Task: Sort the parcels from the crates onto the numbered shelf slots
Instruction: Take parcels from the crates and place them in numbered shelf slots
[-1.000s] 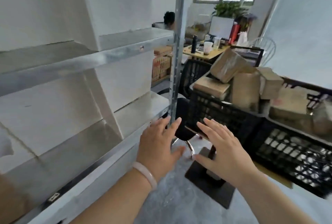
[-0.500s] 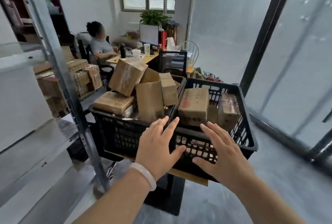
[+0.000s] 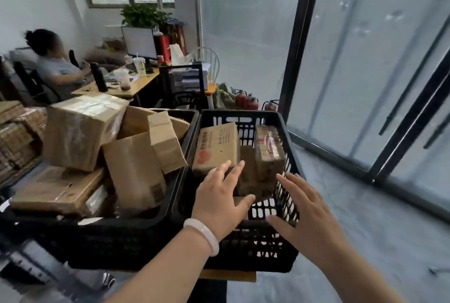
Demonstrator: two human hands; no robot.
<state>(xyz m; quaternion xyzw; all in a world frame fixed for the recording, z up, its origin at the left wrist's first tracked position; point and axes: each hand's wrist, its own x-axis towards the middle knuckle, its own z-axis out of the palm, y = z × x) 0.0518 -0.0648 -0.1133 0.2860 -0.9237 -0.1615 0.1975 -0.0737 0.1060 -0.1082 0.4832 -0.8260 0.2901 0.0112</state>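
- Moved in closer since half a second ago, bringing the left hand out over the right crate and the right hand above its near right corner.
- Holding both hands wide, fingers spread, gripping nothing.
- Nearly reaching the printed parcel with the left fingertips; cannot tell whether touching.
- Spotting a taped parcel upright beside it, and a third parcel half hidden between.
- Seeing more parcels heaped in the left crate, lower ones buried.
- Making out only blurred metal at lower left.
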